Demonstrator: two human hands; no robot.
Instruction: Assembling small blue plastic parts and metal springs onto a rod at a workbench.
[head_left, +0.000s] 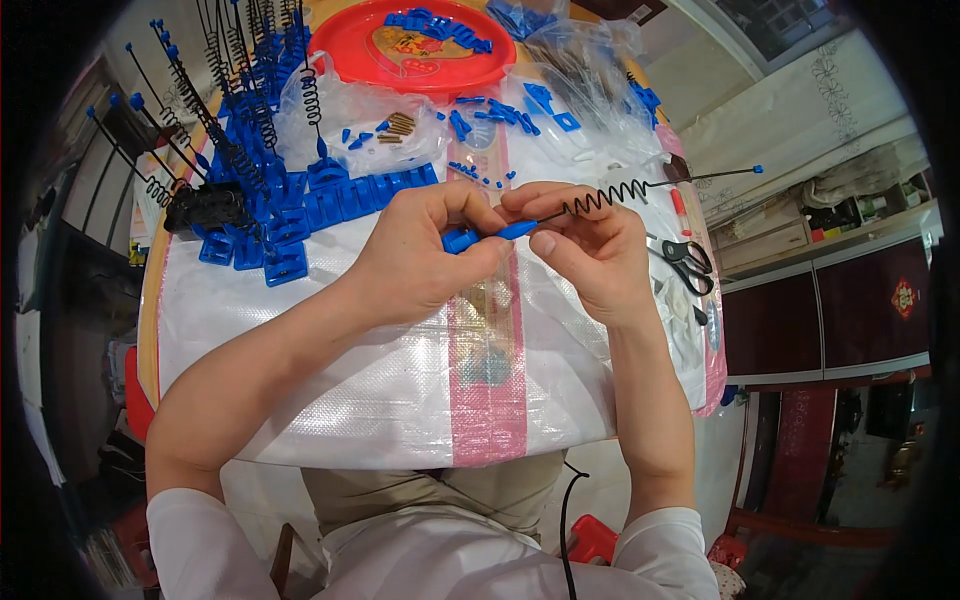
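Above the middle of the table, my left hand point(425, 245) is closed on a small blue plastic piece point(460, 240). My right hand point(595, 250) pinches a blue tapered sleeve point(517, 230) at the base of a black coiled spring antenna point(610, 196). The sleeve's left end meets the blue piece at my left fingers; how they join is hidden. To the right, the antenna's thin straight rod reaches out past my right hand and ends in a small blue tip point(757, 170). Tiny blue caps point(480, 174) lie on the table just beyond my hands.
At the left stand several blue bases with upright coiled antennas point(240, 130), beside a row of blue blocks point(375, 195). Brass pins point(400, 124) lie on clear plastic. A red tray point(340, 50) with blue parts is at the back. Black scissors point(688, 265) lie at the right edge.
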